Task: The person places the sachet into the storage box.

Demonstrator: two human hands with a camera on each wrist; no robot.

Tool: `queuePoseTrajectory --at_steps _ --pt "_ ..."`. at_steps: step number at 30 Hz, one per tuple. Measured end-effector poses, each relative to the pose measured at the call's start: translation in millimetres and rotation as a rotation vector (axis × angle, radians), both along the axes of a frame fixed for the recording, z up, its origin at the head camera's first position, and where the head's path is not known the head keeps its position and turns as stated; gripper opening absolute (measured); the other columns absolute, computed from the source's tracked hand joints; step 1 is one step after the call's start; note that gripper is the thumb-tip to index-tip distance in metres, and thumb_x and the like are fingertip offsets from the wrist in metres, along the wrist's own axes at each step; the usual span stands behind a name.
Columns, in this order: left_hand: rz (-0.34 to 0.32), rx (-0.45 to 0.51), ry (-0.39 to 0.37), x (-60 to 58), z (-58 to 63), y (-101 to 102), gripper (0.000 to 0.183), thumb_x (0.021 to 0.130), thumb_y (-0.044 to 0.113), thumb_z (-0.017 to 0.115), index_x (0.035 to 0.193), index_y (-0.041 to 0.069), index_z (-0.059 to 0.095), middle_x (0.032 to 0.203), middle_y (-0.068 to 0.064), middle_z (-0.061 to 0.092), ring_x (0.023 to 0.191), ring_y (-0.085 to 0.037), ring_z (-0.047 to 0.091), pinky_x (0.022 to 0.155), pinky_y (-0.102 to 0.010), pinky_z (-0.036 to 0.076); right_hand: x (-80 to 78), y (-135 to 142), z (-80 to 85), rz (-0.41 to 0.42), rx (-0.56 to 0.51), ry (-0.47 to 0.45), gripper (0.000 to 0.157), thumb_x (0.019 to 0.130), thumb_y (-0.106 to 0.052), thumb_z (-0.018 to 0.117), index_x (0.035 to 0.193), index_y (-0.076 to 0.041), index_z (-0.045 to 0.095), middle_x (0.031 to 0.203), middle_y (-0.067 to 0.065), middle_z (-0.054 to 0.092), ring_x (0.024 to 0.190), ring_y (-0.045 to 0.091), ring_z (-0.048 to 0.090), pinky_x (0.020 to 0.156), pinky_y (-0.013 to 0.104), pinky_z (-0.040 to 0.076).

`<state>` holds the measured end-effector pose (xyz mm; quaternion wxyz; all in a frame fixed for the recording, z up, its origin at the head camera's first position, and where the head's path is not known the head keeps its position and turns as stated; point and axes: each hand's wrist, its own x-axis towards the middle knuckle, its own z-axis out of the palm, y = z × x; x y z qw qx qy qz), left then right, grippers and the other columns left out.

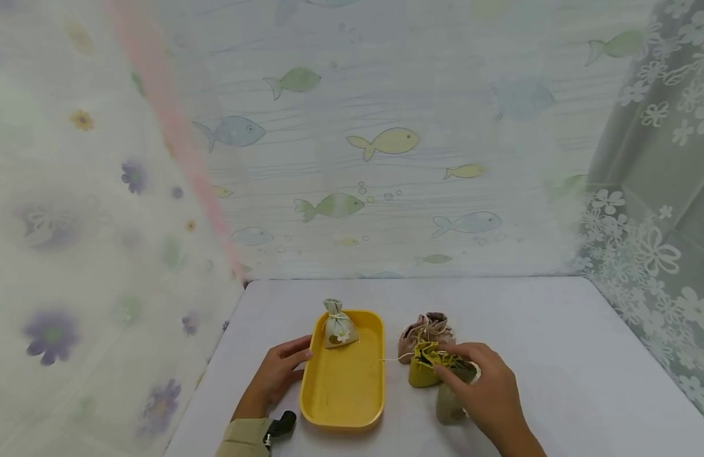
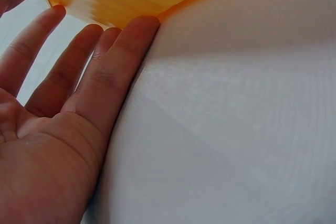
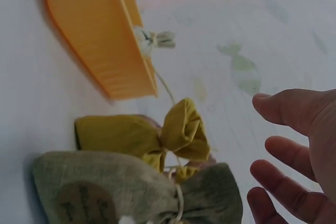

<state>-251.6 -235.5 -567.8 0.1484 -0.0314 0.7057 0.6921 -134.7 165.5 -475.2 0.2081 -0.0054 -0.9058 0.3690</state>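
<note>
A yellow tray (image 1: 343,393) lies on the table with a pale drawstring pouch (image 1: 340,331), flower on its front, at its far end. Against the tray's left side rests my left hand (image 1: 278,373); its fairly straight fingers (image 2: 113,72) touch the outer wall in the left wrist view. My right hand (image 1: 487,395) hovers over the pouches right of the tray, thumb and fingers apart, holding nothing. Nearest it are a grey-green pouch (image 3: 110,182) with a brown patch and a mustard pouch (image 3: 118,134), both upright. A brownish-pink pouch (image 1: 409,343) stands behind, partly hidden.
The white table (image 1: 500,304) extends behind and right of the pouches. A fish-print curtain (image 1: 329,158) hangs at its back edge, and a flowered curtain (image 1: 72,266) on the left. A black object (image 1: 284,424) sits by my left cuff.
</note>
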Motion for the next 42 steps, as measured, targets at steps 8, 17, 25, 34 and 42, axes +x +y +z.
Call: queuePoseTrajectory --at_steps 8,17,25,34,42 --pt "0.003 0.005 -0.004 -0.2 0.0 0 0.062 0.093 0.033 0.079 0.147 0.012 0.059 0.154 -0.011 0.054 0.125 -0.023 0.065 0.095 -0.040 0.061 4.3 12 -15.3 -0.023 0.033 -0.002 0.043 0.077 -0.031 0.093 0.112 -0.016 0.073 0.115 0.002 0.066 0.102 0.022 0.064 0.084 0.049 0.056" --pt "0.006 0.004 -0.005 0.2 -1.8 -2 0.061 0.093 0.033 0.079 0.147 0.013 0.059 0.155 -0.011 0.054 0.127 -0.024 0.064 0.096 -0.039 0.061 -0.8 22 -32.9 -0.060 -0.063 -0.218 0.069 0.081 -0.047 0.087 0.129 -0.008 0.058 0.122 0.009 0.059 0.107 0.025 0.059 0.079 0.033 0.051" --pt "0.017 -0.004 -0.007 -0.1 -1.6 -1 0.062 0.090 0.036 0.080 0.146 0.014 0.061 0.154 -0.009 0.055 0.127 -0.024 0.064 0.096 -0.039 0.061 -5.1 24 -43.9 -0.074 -0.149 -0.404 0.080 0.078 -0.056 0.086 0.130 -0.004 0.053 0.116 0.013 0.062 0.102 0.026 0.060 0.078 0.037 0.054" --pt "-0.002 -0.005 0.001 0.2 -0.5 -1 0.062 0.092 0.035 0.079 0.146 0.014 0.060 0.154 -0.009 0.055 0.127 -0.024 0.064 0.096 -0.039 0.061 -2.9 23 -49.2 -0.069 -0.131 -0.394 0.057 0.082 -0.047 0.086 0.117 -0.007 0.064 0.096 0.004 0.067 0.086 0.017 0.059 0.066 0.029 0.049" --pt "-0.003 -0.011 -0.005 -0.7 -1.4 -2 0.062 0.091 0.035 0.080 0.146 0.014 0.061 0.154 -0.009 0.056 0.126 -0.024 0.065 0.096 -0.040 0.061 -1.1 20 -47.5 -0.064 -0.102 -0.289 0.046 0.084 -0.040 0.087 0.111 -0.009 0.067 0.092 0.003 0.067 0.081 0.016 0.057 0.060 0.026 0.045"
